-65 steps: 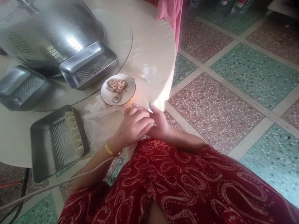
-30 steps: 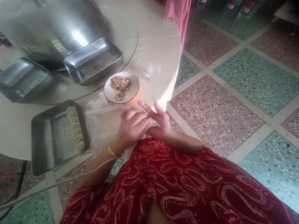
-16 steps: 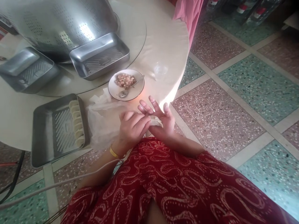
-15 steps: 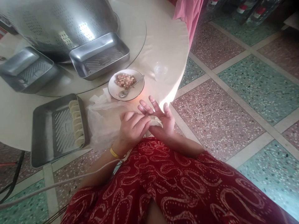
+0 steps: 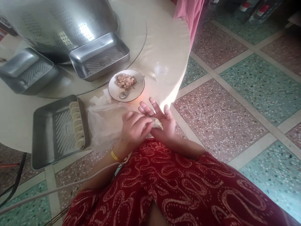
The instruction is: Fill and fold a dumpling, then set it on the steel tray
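1. Right hand [image 5: 168, 125] is spreading its fingers wider than in the earliest frame, and the dough piece [image 5: 157, 123] is now showing where the hands were mostly covering it.
2. Versus the half-second-old frames, barely anything is changing; both hands are holding nearly the same pose.
3. Left hand [image 5: 133, 127] is curling in, its thumb and fingers clamping on the near-left end of the dough piece.
4. Right hand is supporting the dough piece at the palm side, visible fingers standing apart; can't tell whether its thumb is gripping.
5. Dough piece is sitting between the two hands, above the lap, off the table.
6. Step in hand, my read: the edge is getting pinched together, probably around filling. Any filling inside isn't showing.
7. Next move is likely calling for more pinching along the edge, right hand keeping it steady.
8. Unchanged: spoon [image 5: 123, 94] is resting in the bowl [image 5: 113, 90] beside the mince [image 5: 125, 81]; dumplings [image 5: 77, 124] are lining the tray's [image 5: 44, 138] right wall.
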The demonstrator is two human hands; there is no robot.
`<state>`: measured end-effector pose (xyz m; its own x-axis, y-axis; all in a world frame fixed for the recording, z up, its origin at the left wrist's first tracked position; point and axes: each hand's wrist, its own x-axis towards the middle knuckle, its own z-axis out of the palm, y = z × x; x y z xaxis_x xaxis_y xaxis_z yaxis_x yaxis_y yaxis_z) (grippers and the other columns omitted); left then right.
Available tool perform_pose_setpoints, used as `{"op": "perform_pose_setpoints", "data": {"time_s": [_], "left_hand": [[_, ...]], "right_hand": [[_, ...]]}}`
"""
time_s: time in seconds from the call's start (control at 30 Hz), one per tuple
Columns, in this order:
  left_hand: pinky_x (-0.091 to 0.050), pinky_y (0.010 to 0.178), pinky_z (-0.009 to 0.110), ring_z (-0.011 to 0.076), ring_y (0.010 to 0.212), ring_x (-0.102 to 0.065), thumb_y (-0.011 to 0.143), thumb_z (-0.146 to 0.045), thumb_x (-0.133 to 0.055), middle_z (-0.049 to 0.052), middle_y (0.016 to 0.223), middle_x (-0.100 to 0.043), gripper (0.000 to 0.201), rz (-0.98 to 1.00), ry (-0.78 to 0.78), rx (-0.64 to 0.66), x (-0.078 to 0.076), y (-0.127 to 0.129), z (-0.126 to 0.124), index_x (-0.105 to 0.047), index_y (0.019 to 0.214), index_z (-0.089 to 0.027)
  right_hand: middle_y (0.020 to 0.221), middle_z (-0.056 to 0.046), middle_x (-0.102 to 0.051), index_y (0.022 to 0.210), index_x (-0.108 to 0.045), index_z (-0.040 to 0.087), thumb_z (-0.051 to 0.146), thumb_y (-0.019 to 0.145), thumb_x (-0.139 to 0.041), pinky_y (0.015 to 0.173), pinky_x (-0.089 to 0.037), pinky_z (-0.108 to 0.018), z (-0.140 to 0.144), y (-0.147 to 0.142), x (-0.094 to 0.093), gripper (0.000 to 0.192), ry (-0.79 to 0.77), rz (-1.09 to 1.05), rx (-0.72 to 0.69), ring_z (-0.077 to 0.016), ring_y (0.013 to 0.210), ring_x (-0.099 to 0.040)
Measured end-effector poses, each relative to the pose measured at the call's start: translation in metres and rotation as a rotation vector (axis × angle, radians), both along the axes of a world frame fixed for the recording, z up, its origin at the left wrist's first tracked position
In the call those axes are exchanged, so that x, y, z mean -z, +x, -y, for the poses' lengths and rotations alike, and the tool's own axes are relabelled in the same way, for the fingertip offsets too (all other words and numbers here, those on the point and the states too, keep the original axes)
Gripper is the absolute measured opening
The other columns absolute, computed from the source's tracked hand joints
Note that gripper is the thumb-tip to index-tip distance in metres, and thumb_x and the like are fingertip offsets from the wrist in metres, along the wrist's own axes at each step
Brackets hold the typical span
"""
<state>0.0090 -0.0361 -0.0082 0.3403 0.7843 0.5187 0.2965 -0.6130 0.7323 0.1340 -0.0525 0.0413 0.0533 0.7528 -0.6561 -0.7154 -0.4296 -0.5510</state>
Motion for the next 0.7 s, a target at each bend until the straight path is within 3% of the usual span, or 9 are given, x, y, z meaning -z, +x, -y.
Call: {"op": "perform_pose_setpoints", "data": {"time_s": [0.23, 0.43, 0.57, 0.7], "left_hand": [[-0.039, 0.073, 0.034, 0.0147, 0.072, -0.056, 0.093, -0.022, -0.056, 0.0, 0.078, -0.067, 0.014, -0.01, -0.02, 0.016, 0.001, 0.006, -0.001, -0.054, 0.079, -0.02], [-0.042, 0.076, 0.035, 0.0159, 0.076, -0.06, 0.093, -0.033, -0.061, 0.001, 0.084, -0.071, 0.014, -0.017, -0.093, -0.008, 0.005, -0.001, 0.005, -0.062, 0.098, -0.02], [-0.042, 0.077, 0.035, 0.0162, 0.077, -0.059, 0.093, -0.024, -0.061, 0.002, 0.085, -0.072, 0.004, -0.037, -0.104, -0.038, 0.007, -0.002, 0.01, -0.062, 0.092, -0.02], [-0.039, 0.073, 0.035, 0.0167, 0.072, -0.055, 0.092, -0.019, -0.06, 0.001, 0.077, -0.069, 0.007, -0.043, -0.076, -0.055, 0.005, 0.001, 0.012, -0.06, 0.084, -0.019]], "right_hand": [[0.11, -0.002, -0.074, 0.111, -0.064, 0.029, 0.058, 0.094, -0.038, 0.095, -0.052, -0.037, -0.002, -0.002, -0.001, 0.042, -0.04, -0.045, 0.032, -0.0191, 0.105, -0.066], [0.112, -0.002, -0.073, 0.114, -0.062, 0.031, 0.061, 0.093, -0.036, 0.098, -0.05, -0.042, -0.003, 0.0, 0.002, 0.045, -0.018, -0.015, 0.034, -0.0216, 0.113, -0.063], [0.118, -0.002, -0.07, 0.115, -0.061, 0.032, 0.061, 0.091, -0.037, 0.099, -0.048, -0.041, -0.002, 0.0, 0.005, 0.045, -0.011, 0.028, 0.037, -0.0206, 0.114, -0.062], [0.117, -0.001, -0.071, 0.116, -0.062, 0.031, 0.061, 0.092, -0.036, 0.097, -0.049, -0.038, -0.001, 0.0, 0.006, 0.045, -0.006, 0.015, 0.057, -0.0195, 0.112, -0.063]]}}
